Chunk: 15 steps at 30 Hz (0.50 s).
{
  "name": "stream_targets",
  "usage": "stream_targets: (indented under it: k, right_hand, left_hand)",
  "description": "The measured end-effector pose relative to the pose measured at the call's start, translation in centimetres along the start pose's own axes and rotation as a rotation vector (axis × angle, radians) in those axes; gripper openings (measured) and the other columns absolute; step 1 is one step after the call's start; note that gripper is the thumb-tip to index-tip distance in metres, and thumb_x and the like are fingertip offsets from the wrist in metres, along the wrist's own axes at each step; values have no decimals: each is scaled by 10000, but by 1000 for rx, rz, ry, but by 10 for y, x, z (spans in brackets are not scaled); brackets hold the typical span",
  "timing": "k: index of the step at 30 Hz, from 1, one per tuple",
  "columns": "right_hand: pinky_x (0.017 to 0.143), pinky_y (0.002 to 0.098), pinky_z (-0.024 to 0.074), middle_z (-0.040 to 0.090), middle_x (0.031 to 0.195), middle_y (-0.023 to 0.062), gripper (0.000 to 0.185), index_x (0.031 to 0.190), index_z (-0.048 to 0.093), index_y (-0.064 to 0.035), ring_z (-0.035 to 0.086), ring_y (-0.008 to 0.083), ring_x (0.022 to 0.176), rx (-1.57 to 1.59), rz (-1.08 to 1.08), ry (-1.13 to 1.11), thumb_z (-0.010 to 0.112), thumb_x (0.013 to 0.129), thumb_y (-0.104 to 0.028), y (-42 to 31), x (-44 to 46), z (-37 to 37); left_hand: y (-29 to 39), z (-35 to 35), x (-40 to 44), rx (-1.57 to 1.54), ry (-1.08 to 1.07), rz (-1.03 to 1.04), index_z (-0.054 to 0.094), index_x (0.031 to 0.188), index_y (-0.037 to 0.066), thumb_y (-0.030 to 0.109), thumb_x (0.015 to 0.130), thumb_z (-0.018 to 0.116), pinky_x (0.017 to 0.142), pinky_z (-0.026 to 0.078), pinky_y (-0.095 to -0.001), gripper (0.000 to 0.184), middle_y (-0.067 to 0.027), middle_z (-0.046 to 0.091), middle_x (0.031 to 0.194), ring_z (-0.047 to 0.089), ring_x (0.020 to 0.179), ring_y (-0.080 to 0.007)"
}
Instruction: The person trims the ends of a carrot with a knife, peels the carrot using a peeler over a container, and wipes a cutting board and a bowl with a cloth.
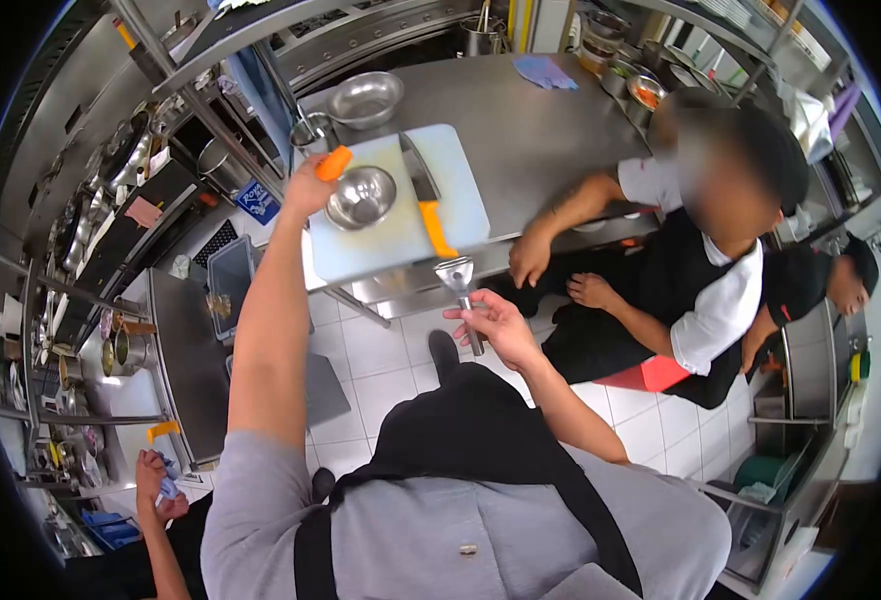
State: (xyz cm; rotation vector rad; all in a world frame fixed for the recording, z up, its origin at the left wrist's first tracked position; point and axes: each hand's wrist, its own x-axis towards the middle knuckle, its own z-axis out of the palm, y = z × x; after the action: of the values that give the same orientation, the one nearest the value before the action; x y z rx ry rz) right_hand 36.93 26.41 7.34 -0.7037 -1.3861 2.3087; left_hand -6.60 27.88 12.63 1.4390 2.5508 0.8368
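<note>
My left hand (309, 188) reaches over the left edge of a white cutting board (335, 256), its fingers closed round a short orange piece that looks like a carrot (334, 163). Just beside it on the board sits a small steel bowl (361, 198). To the right of the bowl lies a chef's knife (423, 190) with an orange handle, which overhangs the board's near edge. In front of the table, my right hand (497, 326) grips a metal Y-shaped peeler (459, 283) by its handle, head upward, apart from the carrot.
A larger steel bowl (365, 99) stands behind the board on the steel table (480, 95). At the right, a co-worker (650, 290) sits close to the table, one forearm near its edge. Grey plastic bins (230, 290) are at my left. Another person's hands (160, 487) hold blue cloth.
</note>
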Motion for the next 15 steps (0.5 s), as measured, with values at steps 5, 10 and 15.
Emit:
stream_targets:
  k: [5,10,15]
  right_hand:
    - [740,342,609,634,993,42,206,1207,605,-47,688,179,839,79,28,197,627,1025,-140,-27,85,-17]
    - [696,301,583,633,969,37,215,1195,613,-10,669,144,821,15,39,241,635,1016,-126,-60,135,-26]
    - [757,272,512,666,941,10,231,1169,648,-26,638,96,855,-42,11,301,689,980,-152,-60,164,-23]
  left_hand:
    - [-54,56,93,97,-99,-32,594,1340,85,278,750,794,1005,521,-396,652,-193,683,1262,662,1157,-343]
    - [-86,93,134,89,-251,-77,649,1289,79,230,708,805,974,535,-391,620,-180,709,1214,686,1117,-329]
    - [-100,107,146,28,-434,-76,643,1317,50,336,746,768,1003,520,-400,650,-217,688,1250,670,1151,-340]
